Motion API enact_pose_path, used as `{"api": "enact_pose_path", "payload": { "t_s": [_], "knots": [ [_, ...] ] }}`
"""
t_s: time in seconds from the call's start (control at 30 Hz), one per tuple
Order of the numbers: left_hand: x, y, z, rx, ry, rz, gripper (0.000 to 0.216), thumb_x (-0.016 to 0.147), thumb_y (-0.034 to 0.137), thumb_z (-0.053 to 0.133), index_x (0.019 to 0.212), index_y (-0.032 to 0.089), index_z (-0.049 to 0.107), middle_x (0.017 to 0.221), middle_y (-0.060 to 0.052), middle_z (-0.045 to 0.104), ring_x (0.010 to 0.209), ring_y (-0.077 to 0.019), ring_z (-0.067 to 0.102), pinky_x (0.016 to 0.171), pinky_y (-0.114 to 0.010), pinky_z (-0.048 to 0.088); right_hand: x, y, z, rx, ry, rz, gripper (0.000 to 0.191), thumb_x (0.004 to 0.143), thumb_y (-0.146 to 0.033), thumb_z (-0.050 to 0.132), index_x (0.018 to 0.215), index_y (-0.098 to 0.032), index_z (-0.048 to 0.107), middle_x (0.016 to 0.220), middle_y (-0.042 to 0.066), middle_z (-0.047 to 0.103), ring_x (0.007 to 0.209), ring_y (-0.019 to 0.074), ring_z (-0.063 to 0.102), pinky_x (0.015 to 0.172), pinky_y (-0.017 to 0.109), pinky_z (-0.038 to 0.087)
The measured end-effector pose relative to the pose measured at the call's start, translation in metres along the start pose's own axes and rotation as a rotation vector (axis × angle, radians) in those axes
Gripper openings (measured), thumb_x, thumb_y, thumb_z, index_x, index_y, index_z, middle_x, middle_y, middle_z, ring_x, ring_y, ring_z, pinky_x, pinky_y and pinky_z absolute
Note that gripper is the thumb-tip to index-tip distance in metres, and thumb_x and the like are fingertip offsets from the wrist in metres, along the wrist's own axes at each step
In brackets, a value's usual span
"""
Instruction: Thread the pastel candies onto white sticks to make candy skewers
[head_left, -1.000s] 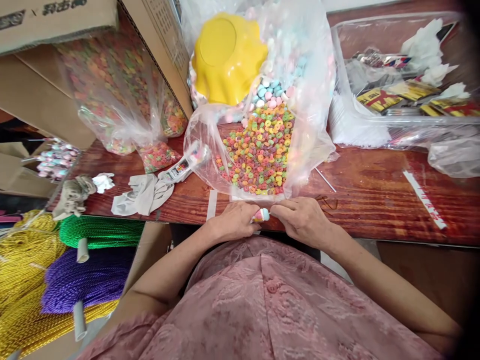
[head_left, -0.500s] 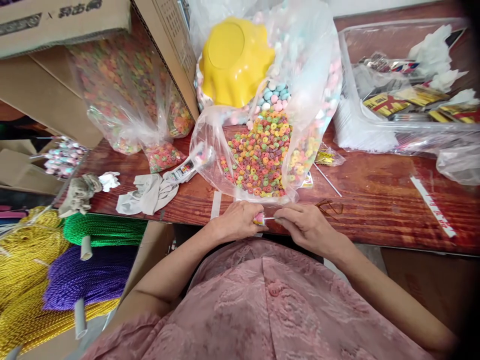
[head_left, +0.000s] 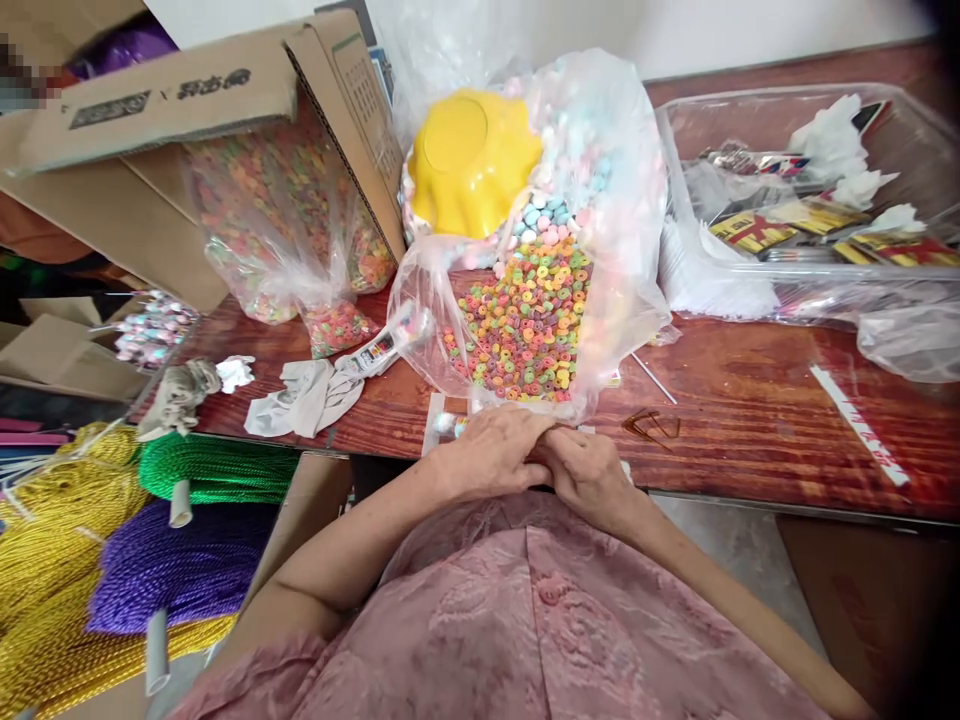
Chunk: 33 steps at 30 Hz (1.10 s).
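Bright diffuse light, white glints on the yellow bowl (head_left: 474, 165), dark right-hand corners, pixelated patch at upper left

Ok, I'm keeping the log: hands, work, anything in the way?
Left hand, right hand together; grip hidden. Small white-ended item beside left hand. Coloured rings, clear plastic close ahead.

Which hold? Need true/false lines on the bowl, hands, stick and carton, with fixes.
1. The yellow bowl lies upside down. True.
2. The hands are far apart. False: the left hand and right hand meet.
3. A thin white stick lies on the table. True.
4. The carton is at the far right. False: the carton is on the left; the clear bin is on the right.
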<state>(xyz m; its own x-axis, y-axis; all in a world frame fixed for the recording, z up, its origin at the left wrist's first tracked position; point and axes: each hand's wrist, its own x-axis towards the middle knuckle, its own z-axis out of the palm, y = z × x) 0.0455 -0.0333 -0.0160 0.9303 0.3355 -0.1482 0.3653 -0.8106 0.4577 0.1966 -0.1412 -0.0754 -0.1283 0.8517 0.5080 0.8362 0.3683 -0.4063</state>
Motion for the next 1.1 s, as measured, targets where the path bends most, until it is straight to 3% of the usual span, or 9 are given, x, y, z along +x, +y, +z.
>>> {"api": "enact_pose_path", "payload": {
  "t_s": [0.07, 0.17, 0.37, 0.53, 0.63, 0.73, 0.9, 1.0, 1.1],
  "knots": [
    [-0.005, -0.005, -0.014, -0.017, 0.035, 0.032, 0.045, 0.09, 0.043, 0.061, 0.125, 0.016, 0.056, 0.124, -0.014, 0.065, 0.115, -0.0285, 0.06, 0.097, -0.039, 0.045, -0.001, 0.006, -0.004, 0.035, 0.038, 0.048, 0.02, 0.092, -0.007, 0.044, 0.091, -0.017, 0.061, 0.079, 0.006, 0.07, 0.068, 0.0153, 0.063, 0.063, 0.026, 0.042],
    [-0.007, -0.016, -0.024, -0.065, 0.03, 0.061, 0.029, 0.098, 0.036, 0.051, 0.115, 0.017, 0.063, 0.111, -0.01, 0.07, 0.104, -0.0223, 0.062, 0.092, -0.034, 0.045, -0.005, 0.011, -0.009, 0.054, 0.055, 0.084, 0.022, 0.093, -0.008, 0.044, 0.095, -0.018, 0.064, 0.085, 0.006, 0.072, 0.07, 0.0153, 0.064, 0.066, 0.027, 0.044],
    [0.004, -0.019, 0.009, -0.115, 0.169, 0.111, 0.027, 0.093, 0.014, 0.047, 0.073, 0.014, 0.066, 0.07, -0.003, 0.066, 0.068, -0.0137, 0.058, 0.069, -0.026, 0.043, -0.01, 0.011, -0.004, 0.053, 0.002, 0.088, 0.023, 0.094, -0.01, 0.044, 0.086, -0.017, 0.064, 0.074, 0.005, 0.069, 0.064, 0.015, 0.061, 0.061, 0.026, 0.04],
    [0.014, 0.002, 0.017, 0.216, 0.344, 0.171, 0.024, 0.09, 0.014, 0.048, 0.073, 0.013, 0.065, 0.076, -0.009, 0.068, 0.076, -0.0205, 0.06, 0.073, -0.034, 0.048, -0.004, 0.006, 0.004, 0.171, 0.113, 0.223, 0.021, 0.093, -0.012, 0.044, 0.085, -0.018, 0.062, 0.068, 0.002, 0.066, 0.057, 0.0138, 0.059, 0.056, 0.024, 0.041],
    [0.009, 0.019, 0.008, 0.193, 0.521, 0.33, 0.023, 0.091, 0.013, 0.047, 0.081, 0.013, 0.068, 0.09, -0.012, 0.072, 0.097, -0.0247, 0.062, 0.088, -0.04, 0.05, 0.001, 0.006, 0.005, 0.32, 0.184, 0.265, 0.018, 0.092, -0.015, 0.046, 0.082, -0.019, 0.061, 0.068, -0.001, 0.064, 0.057, 0.0123, 0.058, 0.056, 0.023, 0.044],
    [-0.002, 0.028, 0.011, -0.098, 0.594, 0.407, 0.02, 0.093, 0.019, 0.054, 0.084, 0.013, 0.07, 0.09, -0.011, 0.073, 0.091, -0.0208, 0.063, 0.087, -0.036, 0.051, 0.005, 0.006, 0.004, 0.392, 0.302, 0.338, 0.015, 0.093, -0.019, 0.049, 0.085, -0.02, 0.062, 0.068, -0.002, 0.062, 0.057, 0.0112, 0.057, 0.056, 0.022, 0.046],
    [-0.004, 0.009, 0.03, -1.131, 0.522, -0.157, 0.034, 0.085, 0.049, 0.07, 0.086, 0.015, 0.073, 0.073, -0.004, 0.068, 0.062, -0.0128, 0.058, 0.059, -0.026, 0.048, 0.017, 0.008, 0.003, 0.323, 0.491, 0.385, 0.013, 0.095, -0.019, 0.055, 0.086, -0.02, 0.064, 0.062, -0.005, 0.058, 0.053, 0.0094, 0.053, 0.053, 0.021, 0.044],
    [0.008, 0.006, 0.03, -1.673, 0.557, -0.188, 0.046, 0.074, 0.056, 0.077, 0.097, 0.016, 0.073, 0.093, -0.007, 0.073, 0.081, -0.0178, 0.066, 0.071, -0.029, 0.053, 0.028, 0.005, 0.008, 0.206, 0.535, 0.288, 0.011, 0.094, -0.015, 0.056, 0.09, -0.02, 0.064, 0.067, -0.003, 0.065, 0.053, 0.0103, 0.059, 0.052, 0.021, 0.046],
    [0.022, 0.012, 0.026, -1.919, 0.669, -0.155, 0.035, 0.074, 0.047, 0.081, 0.089, 0.017, 0.075, 0.093, -0.006, 0.074, 0.089, -0.0181, 0.067, 0.084, -0.032, 0.053, 0.036, 0.0, 0.015, 0.085, 0.552, 0.158, 0.013, 0.092, -0.01, 0.057, 0.097, -0.02, 0.064, 0.078, 0.001, 0.073, 0.06, 0.012, 0.066, 0.056, 0.021, 0.051]
  ]
}}
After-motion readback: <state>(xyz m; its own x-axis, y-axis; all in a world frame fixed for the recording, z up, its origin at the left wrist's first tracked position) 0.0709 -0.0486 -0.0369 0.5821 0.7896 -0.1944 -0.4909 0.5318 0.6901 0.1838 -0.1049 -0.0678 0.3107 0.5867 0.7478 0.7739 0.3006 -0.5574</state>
